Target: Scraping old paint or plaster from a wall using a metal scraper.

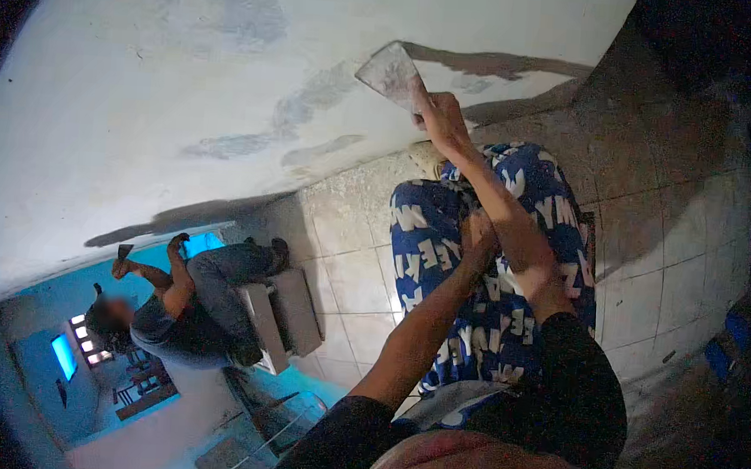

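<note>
My right hand (447, 124) grips a wide-bladed putty knife (392, 74). Its blade, smeared with pale residue, lies at the white wall (165, 92); whether it touches the surface is hard to tell. Grey patches (309, 98) mark the wall around and left of the blade, and dark shadows fall beside it. Over my lap, my left hand (479, 233) is partly hidden under my right forearm, so its fingers and anything in them are unclear. Beneath both arms are my bent legs in blue trousers (415, 214) printed with white letters.
Another person (183, 313) sits on a pale box-like seat (273, 322) at the left, a dark flat tool (125, 251) in one raised hand. A chair (293, 416) stands lower down. Tiled floor (347, 278) runs along the wall; a blue object (730, 340) lies far right.
</note>
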A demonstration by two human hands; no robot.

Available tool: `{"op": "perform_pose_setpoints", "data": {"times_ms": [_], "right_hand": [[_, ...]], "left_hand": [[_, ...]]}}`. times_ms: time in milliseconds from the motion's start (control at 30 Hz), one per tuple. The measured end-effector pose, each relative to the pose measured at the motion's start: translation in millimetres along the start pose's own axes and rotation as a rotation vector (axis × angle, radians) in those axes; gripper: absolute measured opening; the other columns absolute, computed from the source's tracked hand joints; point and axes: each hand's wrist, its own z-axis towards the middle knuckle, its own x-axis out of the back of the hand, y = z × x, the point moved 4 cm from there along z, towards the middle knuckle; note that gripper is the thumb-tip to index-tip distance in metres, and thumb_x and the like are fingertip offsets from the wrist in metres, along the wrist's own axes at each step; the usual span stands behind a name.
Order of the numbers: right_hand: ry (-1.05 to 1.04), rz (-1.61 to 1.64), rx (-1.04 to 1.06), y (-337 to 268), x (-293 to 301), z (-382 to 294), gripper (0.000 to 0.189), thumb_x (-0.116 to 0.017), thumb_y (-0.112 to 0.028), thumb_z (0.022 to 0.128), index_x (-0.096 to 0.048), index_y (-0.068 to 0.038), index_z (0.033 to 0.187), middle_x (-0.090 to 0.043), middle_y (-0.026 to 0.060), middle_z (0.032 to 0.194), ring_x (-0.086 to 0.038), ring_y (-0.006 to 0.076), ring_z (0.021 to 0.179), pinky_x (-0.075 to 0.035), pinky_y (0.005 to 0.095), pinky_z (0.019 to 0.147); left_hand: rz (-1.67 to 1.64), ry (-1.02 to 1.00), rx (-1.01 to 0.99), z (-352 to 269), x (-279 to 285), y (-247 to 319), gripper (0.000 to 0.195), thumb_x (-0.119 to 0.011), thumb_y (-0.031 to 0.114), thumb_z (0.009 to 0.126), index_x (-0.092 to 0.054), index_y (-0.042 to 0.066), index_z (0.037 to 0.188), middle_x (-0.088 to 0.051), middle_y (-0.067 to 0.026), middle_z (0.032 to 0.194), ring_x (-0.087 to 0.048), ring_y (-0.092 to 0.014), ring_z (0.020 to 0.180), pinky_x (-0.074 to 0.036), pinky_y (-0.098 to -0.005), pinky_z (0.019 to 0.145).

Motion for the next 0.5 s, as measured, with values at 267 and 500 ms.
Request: {"op": "perform_pose_setpoints", "data": {"times_ms": [267, 500], "right_hand": [[-0.015, 0.155, -0.073, -6, 0, -3, 0.077, -0.047, -0.069, 0.095, -0.049, -0.003, 0.055, -0.046, 0.0018, 0.052, -0.044, 0.012, 0.05, -0.042, 0.0332, 0.054], [0.013, 0.168, 0.028, -12, 0, -5, 0.078, -0.047, -0.071, 0.093, -0.048, -0.004, 0.053, -0.044, 0.0011, 0.051, -0.042, 0.0119, 0.048, -0.041, 0.0329, 0.051]], "left_hand": [[0.001, 0.023, -0.027, 6, -6, -22, 0.033, -0.051, 0.029, 0.097, -0.063, -0.001, 0.095, -0.065, -0.018, 0.096, -0.061, -0.035, 0.084, -0.049, -0.0475, 0.075], [0.087, -0.044, -0.002, 11, -8, -22, 0.044, -0.048, 0.04, 0.1, -0.058, -0.002, 0.108, -0.063, -0.0129, 0.091, -0.06, -0.029, 0.077, -0.048, -0.0433, 0.069]]}}
